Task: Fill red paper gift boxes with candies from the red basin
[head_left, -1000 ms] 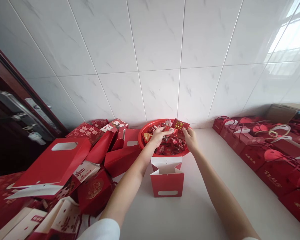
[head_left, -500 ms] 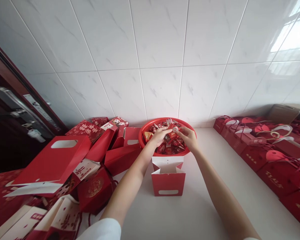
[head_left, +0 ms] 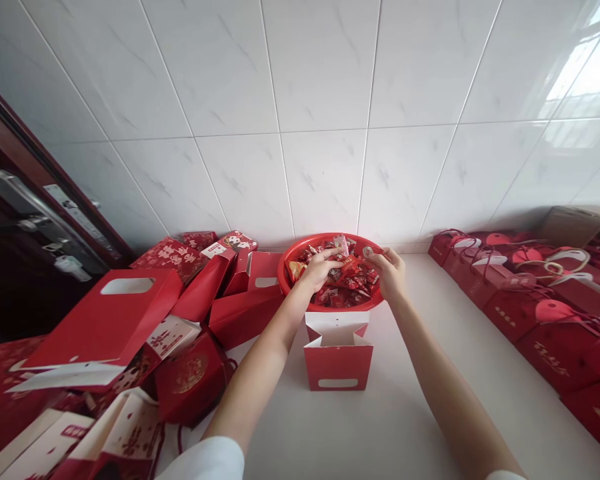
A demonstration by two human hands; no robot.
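Note:
A round red basket (head_left: 293,253) full of red-wrapped candies (head_left: 349,293) stands against the tiled wall. Over its left part, my left hand (head_left: 321,270) has its fingers closed at a pinkish wrapped piece (head_left: 341,245) and a red one; which of them it grips is hard to tell. At the basket's right rim, my right hand (head_left: 389,267) pinches a small round candy (head_left: 368,252). In front of the basket, a red paper box (head_left: 338,366) stands upright with its white-lined top open.
Red and white gift boxes (head_left: 130,313) lie piled on the left, beside a dark door with a handle (head_left: 27,200). Rows of red bags with cords (head_left: 510,313) line the right side of the white table (head_left: 380,427).
My right hand has moved right, away from my left hand, with the small round candy. My left hand has stayed nearly in place over the basket.

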